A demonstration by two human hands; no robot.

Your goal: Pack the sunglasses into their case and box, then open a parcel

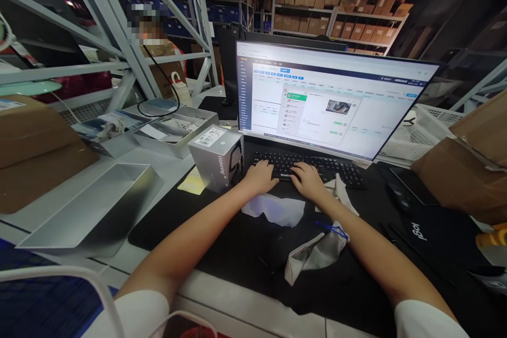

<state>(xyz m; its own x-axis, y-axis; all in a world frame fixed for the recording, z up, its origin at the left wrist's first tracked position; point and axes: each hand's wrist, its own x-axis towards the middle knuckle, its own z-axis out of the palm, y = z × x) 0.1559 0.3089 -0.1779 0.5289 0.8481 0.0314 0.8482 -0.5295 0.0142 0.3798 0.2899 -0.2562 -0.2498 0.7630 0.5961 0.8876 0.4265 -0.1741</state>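
Note:
My left hand (259, 177) rests on the left part of a black keyboard (336, 167), fingers stretched over the keys. Toward the keyboard's middle lies my right hand (309, 179), its fingers also spread on the keys. Behind them stands a wide monitor (265, 84) showing a web page with a chat window over it. Between my forearms, a crumpled white sheet (273, 210) and a grey drawstring pouch (317, 256) with a blue cord lie on the black desk mat (233, 253). A silver box (216, 161) with a label stands left of my left hand.
An open silver box (91, 211) sits on the left, with trays of small items (174, 132) behind it. A black mouse (397, 198) and a cardboard box (451, 174) are at right. Beyond the metal frame (119, 37) is another person (158, 53).

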